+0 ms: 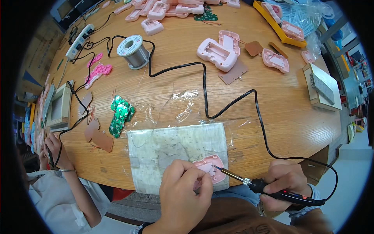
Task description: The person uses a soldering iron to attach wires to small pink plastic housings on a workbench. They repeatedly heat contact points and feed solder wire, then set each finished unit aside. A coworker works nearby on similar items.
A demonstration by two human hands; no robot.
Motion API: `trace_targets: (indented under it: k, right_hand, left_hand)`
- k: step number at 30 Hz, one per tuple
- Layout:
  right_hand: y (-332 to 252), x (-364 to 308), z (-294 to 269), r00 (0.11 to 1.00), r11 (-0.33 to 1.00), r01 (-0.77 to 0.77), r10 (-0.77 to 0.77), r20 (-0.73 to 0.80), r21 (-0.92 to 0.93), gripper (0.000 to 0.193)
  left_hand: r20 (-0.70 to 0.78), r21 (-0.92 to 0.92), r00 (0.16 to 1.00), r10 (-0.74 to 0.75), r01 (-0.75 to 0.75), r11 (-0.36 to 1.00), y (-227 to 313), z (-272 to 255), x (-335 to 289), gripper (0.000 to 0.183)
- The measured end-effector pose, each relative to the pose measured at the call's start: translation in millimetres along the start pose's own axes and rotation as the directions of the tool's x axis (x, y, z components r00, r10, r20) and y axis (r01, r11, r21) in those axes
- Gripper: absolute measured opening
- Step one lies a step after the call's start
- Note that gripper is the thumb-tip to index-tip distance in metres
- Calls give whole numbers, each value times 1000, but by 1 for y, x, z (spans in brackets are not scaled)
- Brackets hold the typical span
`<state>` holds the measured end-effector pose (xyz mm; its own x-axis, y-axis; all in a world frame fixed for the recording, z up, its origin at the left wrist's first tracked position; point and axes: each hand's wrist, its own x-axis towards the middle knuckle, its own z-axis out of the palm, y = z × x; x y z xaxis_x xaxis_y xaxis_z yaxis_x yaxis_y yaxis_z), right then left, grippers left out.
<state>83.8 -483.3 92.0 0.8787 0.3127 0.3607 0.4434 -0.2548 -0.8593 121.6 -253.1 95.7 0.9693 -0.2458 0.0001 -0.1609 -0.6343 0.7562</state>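
My right hand (286,185) is wrapped around the black handle of a soldering iron (269,191). Its thin tip reaches over a pink plastic shell (219,178) at the front edge of a stained pale mat (148,171), at or very close to a small contact in the shell. The shell has a paler raised block inside. My left hand (185,191) is closed, fingers pinched at the shell's left side and covering that part. Its fingertips are partly hidden, so I cannot tell whether a wire is also between them.
A solder wire spool (133,52) stands beyond the mat. The iron's black cord (205,89) winds across the table. Green circuit boards (121,115) and brown boards (99,136) lie left; pink shells (218,54) lie farther back. At left, a co-worker's hand (56,150) holds a dark tool.
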Motion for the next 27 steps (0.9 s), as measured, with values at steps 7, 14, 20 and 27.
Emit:
trace_targets:
  k: [7, 14, 20, 27]
  right_hand:
    - [-5, 9, 0, 996, 996, -7, 15, 91, -91, 21]
    - [-8, 14, -12, 975, 985, 44, -6, 220, -167, 21]
    - [-7, 5, -13, 999, 999, 3, -1, 41, -51, 27]
    - [-7, -1, -5, 995, 999, -31, 35, 93, -44, 24]
  left_hand:
    - [7, -2, 1000, -12, 12, 1000, 0, 1, 0, 5]
    - [54, 13, 998, -29, 28, 1000, -2, -1, 2, 6]
    - [136, -24, 988, -76, 80, 996, -2, -5, 1, 7]
    - [157, -6, 985, -69, 71, 997, -1, -5, 1, 8]
